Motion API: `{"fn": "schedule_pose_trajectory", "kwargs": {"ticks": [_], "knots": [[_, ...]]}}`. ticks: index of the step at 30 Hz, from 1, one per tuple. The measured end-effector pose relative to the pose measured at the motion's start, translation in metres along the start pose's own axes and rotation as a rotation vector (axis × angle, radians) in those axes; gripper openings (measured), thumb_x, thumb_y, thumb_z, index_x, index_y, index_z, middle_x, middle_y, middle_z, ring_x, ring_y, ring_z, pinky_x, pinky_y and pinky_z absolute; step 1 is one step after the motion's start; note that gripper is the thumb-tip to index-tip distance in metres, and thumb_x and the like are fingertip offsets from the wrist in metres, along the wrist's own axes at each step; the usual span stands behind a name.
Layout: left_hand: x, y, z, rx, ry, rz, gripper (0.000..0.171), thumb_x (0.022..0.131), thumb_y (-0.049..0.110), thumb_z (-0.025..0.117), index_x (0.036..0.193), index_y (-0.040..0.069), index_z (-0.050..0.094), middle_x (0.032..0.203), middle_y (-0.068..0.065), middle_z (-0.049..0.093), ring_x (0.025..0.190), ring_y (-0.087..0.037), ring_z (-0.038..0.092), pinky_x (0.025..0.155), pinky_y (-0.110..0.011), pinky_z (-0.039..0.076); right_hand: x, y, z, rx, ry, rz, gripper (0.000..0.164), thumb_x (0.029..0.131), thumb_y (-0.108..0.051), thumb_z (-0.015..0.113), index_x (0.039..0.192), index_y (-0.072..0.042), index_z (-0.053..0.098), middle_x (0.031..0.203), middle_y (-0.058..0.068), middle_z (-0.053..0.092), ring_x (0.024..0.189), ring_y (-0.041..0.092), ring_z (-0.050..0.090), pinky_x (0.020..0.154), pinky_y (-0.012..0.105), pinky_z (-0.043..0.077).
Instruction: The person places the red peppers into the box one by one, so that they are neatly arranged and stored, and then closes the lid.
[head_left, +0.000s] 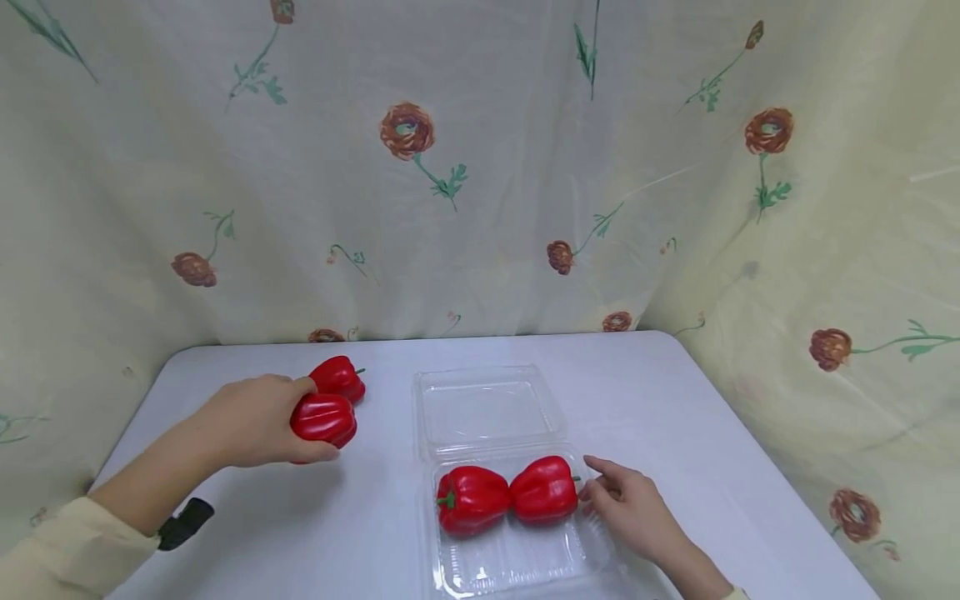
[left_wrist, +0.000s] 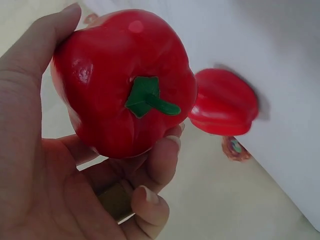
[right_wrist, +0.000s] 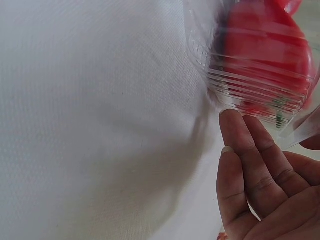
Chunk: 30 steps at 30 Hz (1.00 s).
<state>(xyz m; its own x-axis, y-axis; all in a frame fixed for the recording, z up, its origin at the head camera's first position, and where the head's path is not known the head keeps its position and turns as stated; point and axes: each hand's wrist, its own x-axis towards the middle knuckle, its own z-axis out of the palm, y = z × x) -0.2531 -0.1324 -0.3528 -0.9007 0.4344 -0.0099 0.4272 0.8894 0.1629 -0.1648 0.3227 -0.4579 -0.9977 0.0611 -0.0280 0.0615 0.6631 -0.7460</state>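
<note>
- Hours are read on the head view, with 12 at the far side.
- The left hand (head_left: 258,421) has a firm grip: thumb and fingers curl round a red pepper (head_left: 326,418), at 10 o'clock from the clear container (head_left: 491,577).
- A spare pepper (head_left: 337,377) is on the surface (head_left: 375,533), close by at 1 o'clock from the held one; it is better to move away without brushing it.
- The right hand (head_left: 633,512), at 3 o'clock of the container, has a loose grip, its fingers nearly straight at the ribbed wall; light steadying should be enough, as thin plastic may bend.
- Inside, two packed peppers (head_left: 474,502) sit side by side toward 12 o'clock; I would lower the held one toward 6, where there is room.
- The lid (head_left: 480,406) lies folded back toward 12; coming from 9 should avoid it.
</note>
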Motion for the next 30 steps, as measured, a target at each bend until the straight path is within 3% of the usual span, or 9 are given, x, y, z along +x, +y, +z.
{"fn": "schedule_pose_trajectory", "kwargs": {"ticks": [18, 30], "knots": [[0.016, 0.056, 0.003, 0.065, 0.041, 0.151, 0.082, 0.060, 0.063, 0.084, 0.120, 0.012, 0.062, 0.101, -0.001, 0.066, 0.095, -0.023, 0.060, 0.065, -0.040, 0.058, -0.001, 0.001, 0.000, 0.014, 0.009, -0.003, 0.040, 0.095, -0.005, 0.057, 0.134, 0.003, 0.057, 0.084, -0.001, 0.070, 0.072, 0.012, 0.067, 0.068, 0.022, 0.054], [0.022, 0.095, 0.006, 0.082, 0.013, 0.176, 0.079, 0.058, 0.059, 0.087, 0.120, 0.016, 0.063, 0.096, 0.003, 0.065, 0.088, -0.017, 0.061, 0.068, -0.037, 0.057, 0.000, 0.000, 0.000, -0.005, 0.008, -0.004, 0.040, 0.095, -0.006, 0.057, 0.134, 0.002, 0.057, 0.083, -0.002, 0.070, 0.072, 0.011, 0.067, 0.068, 0.022, 0.054]]}}
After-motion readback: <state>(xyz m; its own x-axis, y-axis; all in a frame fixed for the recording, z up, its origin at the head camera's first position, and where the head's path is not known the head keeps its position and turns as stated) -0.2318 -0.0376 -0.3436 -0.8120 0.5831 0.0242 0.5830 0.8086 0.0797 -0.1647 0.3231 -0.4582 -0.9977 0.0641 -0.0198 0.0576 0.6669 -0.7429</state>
